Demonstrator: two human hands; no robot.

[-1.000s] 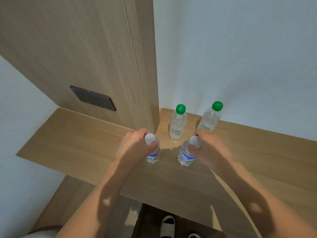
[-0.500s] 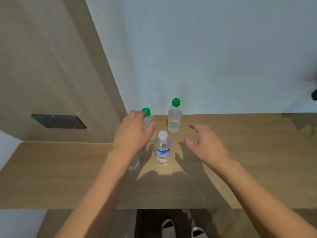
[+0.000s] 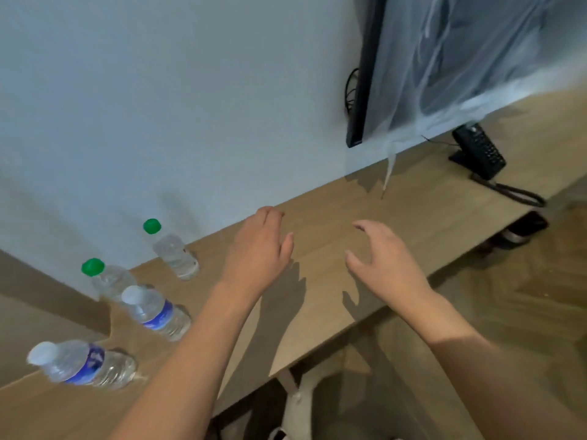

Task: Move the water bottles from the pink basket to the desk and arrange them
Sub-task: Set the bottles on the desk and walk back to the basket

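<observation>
Several clear water bottles stand on the wooden desk (image 3: 324,281) at the left. Two have green caps: one (image 3: 173,252) near the wall, another (image 3: 108,281) left of it. Two have white caps and blue labels: one (image 3: 155,312) in front of those, one (image 3: 82,365) at the far left near the desk's front edge. My left hand (image 3: 259,250) hovers over the desk to the right of the bottles, fingers apart, holding nothing. My right hand (image 3: 386,265) is further right, open and empty. The pink basket is not in view.
A black screen (image 3: 362,74) covered with clear plastic film hangs on the wall at the upper right. A black desk phone (image 3: 478,150) with a coiled cord stands on the desk below it. Wood-pattern floor (image 3: 524,296) lies to the right.
Both hands have let go of the white-capped bottles and pulled away to the right. The view has swung right, so the bottles now sit at the left.
</observation>
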